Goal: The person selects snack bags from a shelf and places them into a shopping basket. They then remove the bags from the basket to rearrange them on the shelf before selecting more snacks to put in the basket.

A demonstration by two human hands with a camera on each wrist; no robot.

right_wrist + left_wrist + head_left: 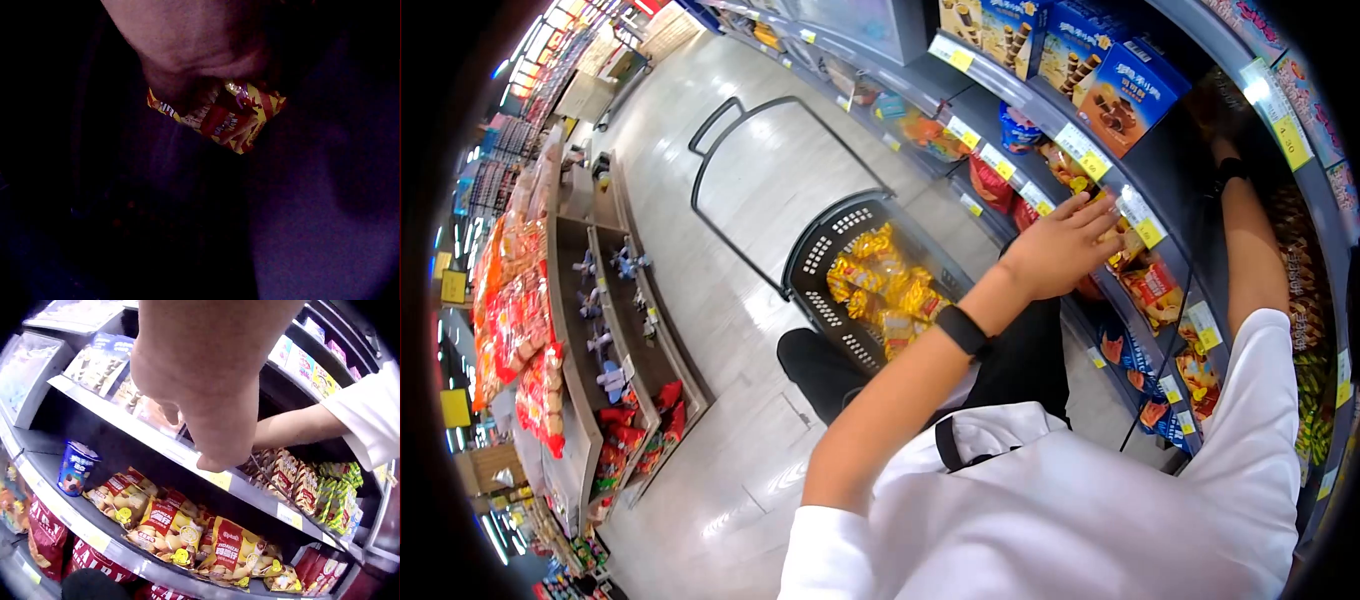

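My left hand point(1062, 248) lies at the price-tag edge of a shelf, fingers extended, with no product in its grasp. In the left wrist view, the left hand point(206, 419) overlaps that edge above yellow-and-red snack bags point(167, 528). My right arm reaches deep into the dark shelf beside blue biscuit boxes point(1133, 95). In the dim right wrist view, my right hand point(200, 47) holds a small red-and-yellow snack packet point(234, 122); its fingertips are hidden behind the packet.
A black shopping basket point(808, 255) with a raised handle stands on the floor, holding several yellow packets point(885, 285). Across the aisle is a wooden display point(575, 330) with red snack bags. A blue cup point(76, 469) stands on the lower shelf, left of the snack bags.
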